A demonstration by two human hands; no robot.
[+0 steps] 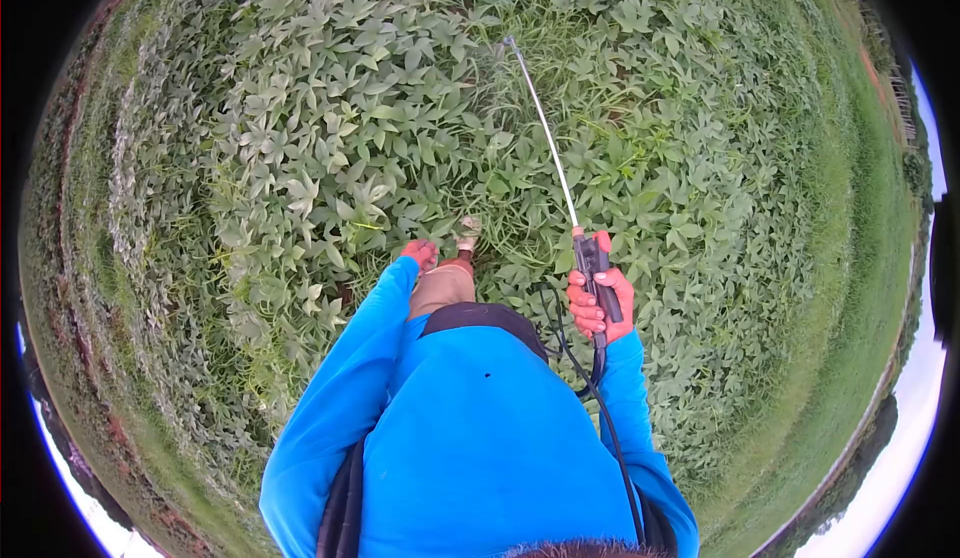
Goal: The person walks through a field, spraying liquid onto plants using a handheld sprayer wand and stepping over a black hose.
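A spray wand (545, 128) with a pale metal tube points forward over the leafy plants, its bent tip near a grassy patch. My right hand (601, 303) is wrapped round the wand's dark handle, from which a black hose (612, 433) runs back along my right sleeve. At the left, beside my thigh, my left hand (421, 254) has its fingers curled in; whatever they may hold is too small to make out.
Dense broad-leaved plants (370, 88) surround me, with grass (540, 68) among them ahead. One of my feet (469, 226) shows between the leaves. A grassy strip (850, 308) and a fence (900, 98) lie at the far right.
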